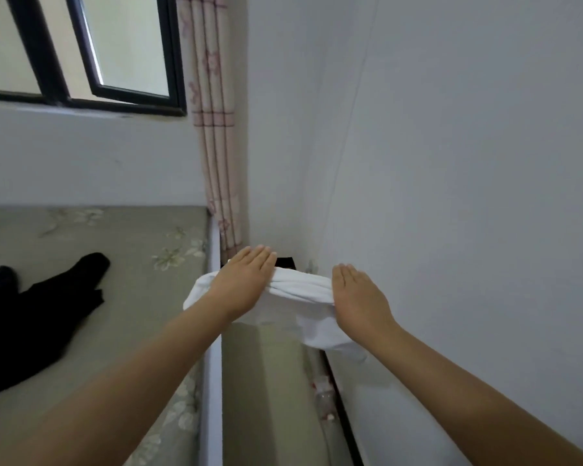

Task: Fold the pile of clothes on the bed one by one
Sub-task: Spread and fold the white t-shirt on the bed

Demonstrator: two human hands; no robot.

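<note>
White garment (297,297) hangs bunched between both hands, left hand (246,280) and right hand (357,297), fingers straight and flat against it, beyond the bed's (132,264) right edge. Better to spread it flat there, beside the black garment (48,314), before creasing.

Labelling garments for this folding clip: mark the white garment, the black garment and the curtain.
white garment (297,297), head view, on the bunched band between the hands.
black garment (48,307), head view, on its middle, lying on the bed.
curtain (212,129), head view, on its hanging folds.
</note>
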